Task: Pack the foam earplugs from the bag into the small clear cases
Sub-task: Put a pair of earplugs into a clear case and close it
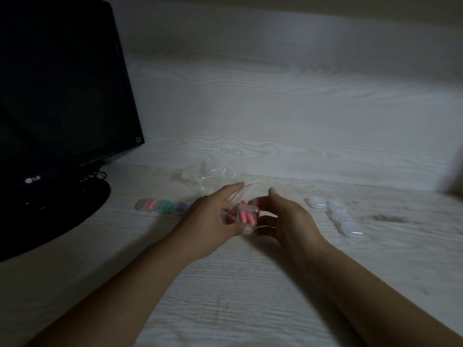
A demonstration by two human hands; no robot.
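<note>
A small clear case [246, 217] with pink foam earplugs in it sits between my two hands, just above the table. My left hand [213, 221] grips it from the left, with the index finger stretched out. My right hand [283, 219] curls round it from the right, fingertips on its lid side. Behind the hands lies the crumpled clear bag [209, 177] with a red zip strip. A row of filled cases [160, 205] holding pink, green and purple plugs lies to the left. Several empty clear cases [343, 217] lie to the right.
A black LG monitor [57, 96] on a round stand with cables fills the left side. The pale wood-grain table [250, 284] runs back to a matching wall panel. A dark smudge marks the table at the far right.
</note>
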